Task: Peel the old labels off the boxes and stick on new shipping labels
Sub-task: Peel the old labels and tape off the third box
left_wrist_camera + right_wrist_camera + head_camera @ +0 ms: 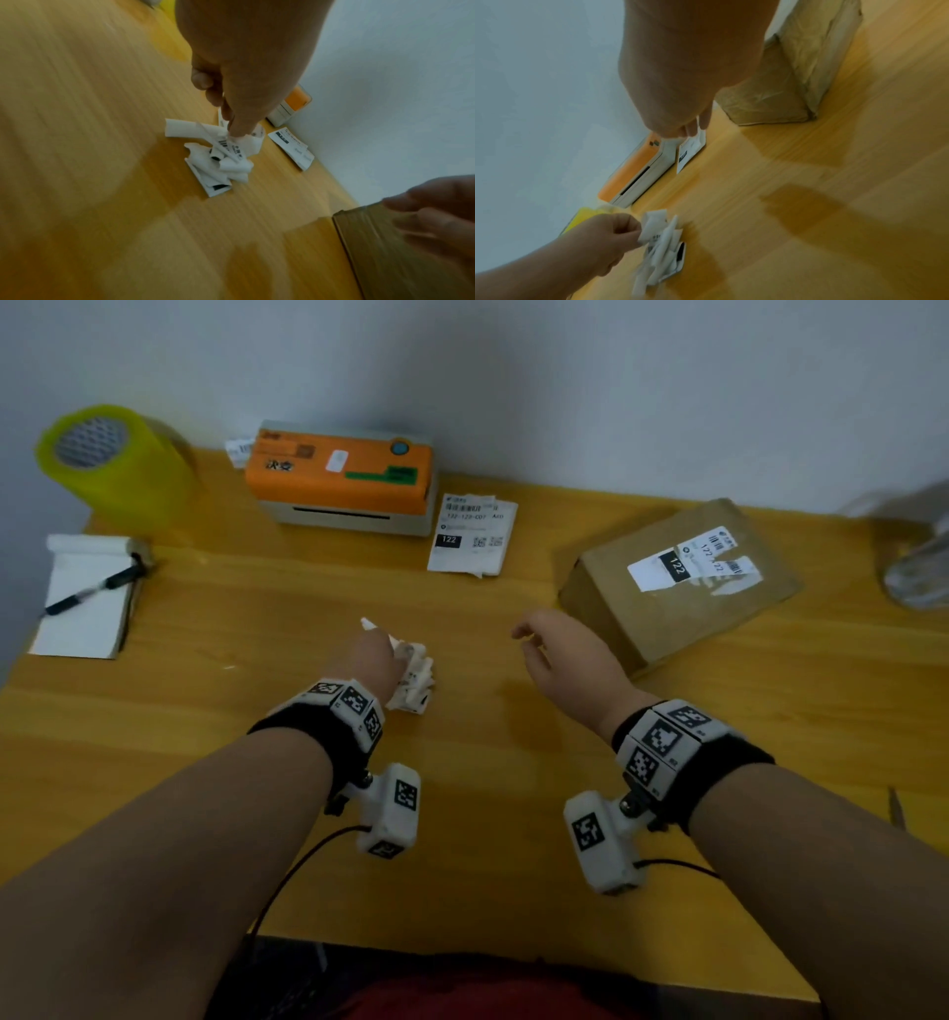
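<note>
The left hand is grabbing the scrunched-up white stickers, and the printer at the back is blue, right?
Not quite. The printer at the back has an orange top, not blue, as the head view shows. The rest holds: the left hand pinches the crumpled white label scraps on the table.

Left hand [239, 67] pinches the crumpled label scraps [221, 158] on the table [90, 142] — right hand [442, 219] blurred.
</note>
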Available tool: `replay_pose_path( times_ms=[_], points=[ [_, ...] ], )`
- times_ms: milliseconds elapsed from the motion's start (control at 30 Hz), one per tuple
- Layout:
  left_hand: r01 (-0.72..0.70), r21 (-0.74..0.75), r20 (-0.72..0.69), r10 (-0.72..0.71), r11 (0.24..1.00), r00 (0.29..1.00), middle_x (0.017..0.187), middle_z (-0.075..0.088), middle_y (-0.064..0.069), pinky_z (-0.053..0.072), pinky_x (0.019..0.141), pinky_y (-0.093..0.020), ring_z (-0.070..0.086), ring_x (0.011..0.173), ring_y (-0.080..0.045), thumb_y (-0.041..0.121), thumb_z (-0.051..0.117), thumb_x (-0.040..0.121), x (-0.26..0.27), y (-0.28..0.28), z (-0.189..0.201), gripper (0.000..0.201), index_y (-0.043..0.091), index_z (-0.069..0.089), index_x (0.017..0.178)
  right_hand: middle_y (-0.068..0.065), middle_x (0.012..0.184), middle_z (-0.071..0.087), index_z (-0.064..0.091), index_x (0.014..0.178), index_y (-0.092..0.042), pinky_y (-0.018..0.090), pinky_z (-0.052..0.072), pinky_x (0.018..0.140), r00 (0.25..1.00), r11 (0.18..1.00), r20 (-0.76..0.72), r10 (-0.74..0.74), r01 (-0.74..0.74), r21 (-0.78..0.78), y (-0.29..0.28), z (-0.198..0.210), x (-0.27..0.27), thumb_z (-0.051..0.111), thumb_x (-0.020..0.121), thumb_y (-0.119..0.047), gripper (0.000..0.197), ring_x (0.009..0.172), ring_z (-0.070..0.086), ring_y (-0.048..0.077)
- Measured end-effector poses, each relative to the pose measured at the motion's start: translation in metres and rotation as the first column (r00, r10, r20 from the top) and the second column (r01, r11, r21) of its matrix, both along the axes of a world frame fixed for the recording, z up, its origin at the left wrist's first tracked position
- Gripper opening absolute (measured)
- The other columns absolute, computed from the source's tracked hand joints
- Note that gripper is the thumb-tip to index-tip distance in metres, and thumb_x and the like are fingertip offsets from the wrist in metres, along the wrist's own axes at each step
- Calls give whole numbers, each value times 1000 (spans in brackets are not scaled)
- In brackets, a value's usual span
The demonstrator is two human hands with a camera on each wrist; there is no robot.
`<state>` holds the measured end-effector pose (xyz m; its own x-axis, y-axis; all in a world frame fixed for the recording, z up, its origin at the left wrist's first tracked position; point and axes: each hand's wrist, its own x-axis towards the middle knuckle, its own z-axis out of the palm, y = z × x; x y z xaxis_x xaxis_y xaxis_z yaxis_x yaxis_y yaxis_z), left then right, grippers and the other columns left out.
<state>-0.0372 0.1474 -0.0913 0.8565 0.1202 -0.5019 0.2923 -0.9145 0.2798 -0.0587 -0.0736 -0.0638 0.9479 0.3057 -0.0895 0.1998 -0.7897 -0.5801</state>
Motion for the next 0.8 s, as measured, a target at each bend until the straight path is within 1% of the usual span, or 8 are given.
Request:
replay_pose_path(
  times_ms=[100,200,367,500,567,667,733,800],
  points=[
    [31,9,49,-31,999,998,94,54,-15,36,65,-33,49,78,-28,24,50,96,-1,-1,3,30,-1,47,113,5,108,60,60,109,-10,31,49,82,992,994,86,-97,92,60,-9,6,3,46,94,-8,20,95,55,16],
    [141,17,26,-141,990,990,101,57,-18,37,68,-32,49,81,-26,17,51,96,-3,-3,8,26,-2,50,114,5,105,59,60,106,-10,30,47,80,975,984,133,-176,171,47,-23,14,10,48,91,-6,20,90,52,14],
    [223,83,-92,-215,971,972,132,52,-15,41,94,-28,51,119,-27,2,40,96,2,-7,23,35,5,56,126,7,111,56,59,104,-10,27,38,91,928,932,102,-360,362,-7,-62,21,19,49,89,-5,18,107,49,22],
    [199,147,41,-207,969,977,115,61,-12,50,82,-33,59,99,-26,15,45,94,8,-16,34,26,5,62,111,11,119,55,59,109,-10,35,36,97,896,885,105,-432,443,-145,-99,24,20,49,88,-7,23,114,45,27],
    [166,98,128,-178,981,976,114,59,-11,50,82,-36,58,97,-26,20,48,93,10,-29,37,25,7,60,110,12,130,48,54,120,-12,41,36,103,896,858,77,-436,440,-265,-112,25,19,53,88,-13,32,122,40,29],
    [193,15,153,-193,981,969,120,54,-10,47,86,-36,56,102,-25,26,48,94,14,-64,46,29,10,56,116,14,147,30,40,136,-20,52,20,114,864,803,-48,-502,444,-398,-127,29,20,60,87,-35,55,136,27,34],
    [204,-49,164,-193,978,967,126,50,-8,44,88,-34,53,109,-24,29,48,94,15,-90,49,33,12,52,122,15,154,17,28,143,-28,58,8,115,856,790,-129,-501,392,-471,-137,27,22,56,87,-50,67,143,14,37],
    [207,-119,176,-185,971,967,135,42,-8,42,91,-33,50,117,-24,34,49,95,15,-116,51,42,14,44,132,15,157,7,15,149,-31,57,9,115,870,806,-216,-443,280,-522,-145,24,24,47,88,-60,74,144,6,39]
  ],
)
